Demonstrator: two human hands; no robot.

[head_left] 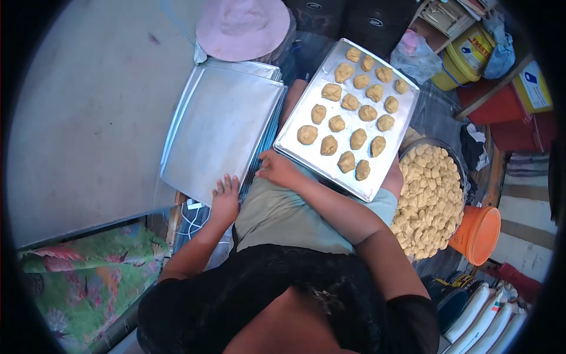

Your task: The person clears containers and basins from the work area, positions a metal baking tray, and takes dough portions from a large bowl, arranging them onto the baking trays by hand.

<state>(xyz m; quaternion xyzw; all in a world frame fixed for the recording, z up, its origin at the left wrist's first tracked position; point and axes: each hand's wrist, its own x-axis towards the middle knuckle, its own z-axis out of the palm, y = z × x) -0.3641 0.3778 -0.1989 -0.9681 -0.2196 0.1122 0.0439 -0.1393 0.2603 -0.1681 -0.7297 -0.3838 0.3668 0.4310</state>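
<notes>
My left hand (225, 199) lies with its fingers spread on the near edge of a stack of metal trays (227, 118). Nothing is held in it. Across my lap rests a metal tray (298, 115), tilted in view, bearing several rows of yellow-brown dough lumps (358, 139). My right hand (276, 168) is at that tray's near left corner, fingers bent; whether they grip the rim I cannot make out. To the right of my legs a wide round container holds a heap of dough pieces (430, 194).
A pink hat (243, 23) sits beyond the tray stack. At the left is a large grey surface (82, 118), with floral cloth (97, 283) below. On the right are an orange bucket (479, 235), yellow tubs (463, 62), a plastic bag (415, 59) and white sacks (483, 318).
</notes>
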